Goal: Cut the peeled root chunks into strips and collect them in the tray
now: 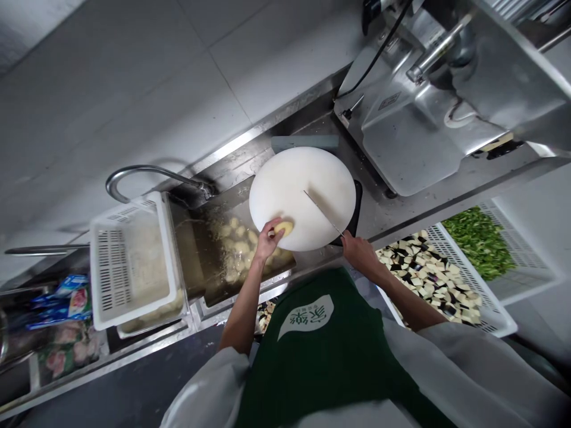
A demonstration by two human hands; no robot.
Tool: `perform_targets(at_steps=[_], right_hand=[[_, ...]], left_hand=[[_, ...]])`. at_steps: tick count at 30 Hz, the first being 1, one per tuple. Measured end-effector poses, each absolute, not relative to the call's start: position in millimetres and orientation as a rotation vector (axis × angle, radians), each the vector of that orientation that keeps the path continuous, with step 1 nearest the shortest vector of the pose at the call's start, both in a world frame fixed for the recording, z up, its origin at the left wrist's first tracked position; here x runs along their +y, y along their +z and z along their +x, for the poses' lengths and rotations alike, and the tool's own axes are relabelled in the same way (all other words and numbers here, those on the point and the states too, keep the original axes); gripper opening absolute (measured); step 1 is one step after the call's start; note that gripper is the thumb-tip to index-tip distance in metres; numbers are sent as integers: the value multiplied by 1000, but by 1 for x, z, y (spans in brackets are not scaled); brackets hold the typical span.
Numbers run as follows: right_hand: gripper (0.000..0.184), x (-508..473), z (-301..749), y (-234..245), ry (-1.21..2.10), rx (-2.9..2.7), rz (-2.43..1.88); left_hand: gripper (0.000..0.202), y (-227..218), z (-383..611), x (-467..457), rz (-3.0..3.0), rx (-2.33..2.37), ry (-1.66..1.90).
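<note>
My left hand (266, 239) is closed round a peeled yellow potato (284, 227) and holds it at the near left edge of a round white cutting board (303, 190). My right hand (360, 252) grips the handle of a long knife (322, 212); its blade lies slanted across the board to the right of the potato and does not touch it. Below my left hand a steel sink (196, 249) filled with water holds several more peeled potatoes (236, 246).
A white slotted basket (129, 261) stands in the sink's left part under a curved tap (147, 175). A steel slicing machine (428, 101) sits behind the board. To the right, white crates hold diced aubergine (428, 273) and chopped greens (482, 241). Packets lie at far left (62, 300).
</note>
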State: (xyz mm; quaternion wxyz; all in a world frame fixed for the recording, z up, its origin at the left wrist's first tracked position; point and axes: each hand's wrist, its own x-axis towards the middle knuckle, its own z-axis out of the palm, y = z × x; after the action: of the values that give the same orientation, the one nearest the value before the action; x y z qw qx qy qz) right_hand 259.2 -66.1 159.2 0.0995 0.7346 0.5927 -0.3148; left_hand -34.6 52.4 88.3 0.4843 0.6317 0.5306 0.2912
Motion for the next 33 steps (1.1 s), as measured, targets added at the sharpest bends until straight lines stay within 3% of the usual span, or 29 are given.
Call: perform_targets(at_steps=[4, 8, 13, 19, 26, 33], right_hand=[[36, -66, 258, 159, -912, 1732, 2175], [36, -65, 258, 158, -914, 1727, 2171], [37, -67, 258, 162, -900, 1749, 2137], [31, -73, 245, 168, -909, 1947, 1973], [27, -66, 230, 166, -958, 2005, 1838], [28, -55, 236, 167, -994, 1982, 1877]], left_hand=[[47, 96, -29, 44, 1780, 1118, 495], [46, 93, -14, 44, 1869, 1273, 646], [59, 83, -7, 48, 1547, 1602, 785], [68, 90, -8, 43, 1061, 1562, 745], [54, 99, 9, 49, 1300, 1551, 921], [40, 87, -2, 72, 1725, 1585, 823]])
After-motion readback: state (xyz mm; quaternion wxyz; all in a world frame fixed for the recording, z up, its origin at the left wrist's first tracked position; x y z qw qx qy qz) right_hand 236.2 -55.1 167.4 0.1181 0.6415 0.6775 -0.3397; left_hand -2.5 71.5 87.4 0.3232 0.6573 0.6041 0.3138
